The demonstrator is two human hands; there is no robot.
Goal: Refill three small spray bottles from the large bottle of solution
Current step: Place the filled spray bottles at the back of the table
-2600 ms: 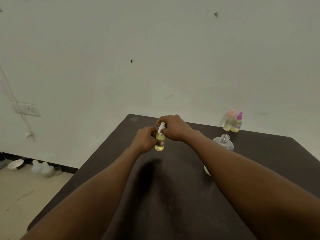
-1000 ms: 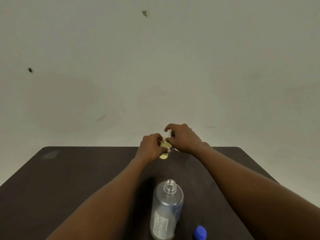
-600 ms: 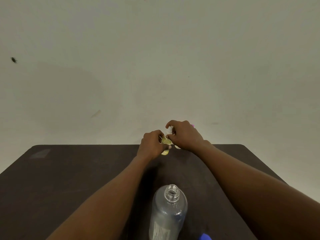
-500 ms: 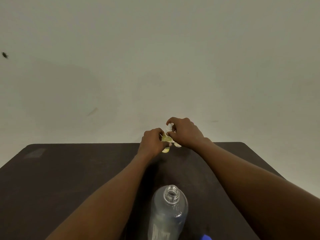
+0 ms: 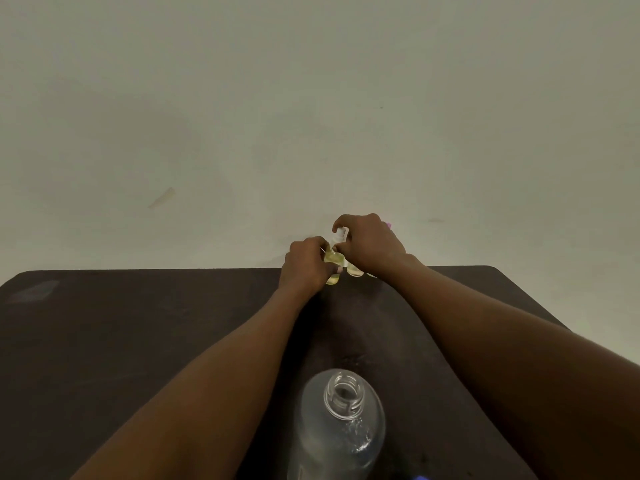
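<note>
A pale wall [image 5: 311,116] fills the upper half of the view, with a faint scuff mark to the left. Below it lies a dark table [image 5: 121,341], its far edge against the wall.

Both bare forearms reach forward across the table toward its far edge.

The large bottle [image 5: 341,427] stands upright near the table's front edge, between the two forearms. It is clear, its neck is uncapped, and droplets cling to the inside of its shoulder. A sliver of a blue cap [image 5: 419,477] shows at the bottom edge, just right of the bottle.

At the far edge of the table, the left hand [image 5: 306,265] is closed around the body of a small spray bottle [image 5: 334,263] holding yellowish liquid. The right hand [image 5: 370,245] is closed on the bottle's white spray top [image 5: 340,234], fingers curled over it. The bottle's base sits at or just above the table; contact cannot be confirmed.

Just behind the right hand, the base of a second small bottle [image 5: 355,271] shows under the wrist, and a purple tip [image 5: 388,224] shows beyond the knuckles. Both are largely hidden.
</note>
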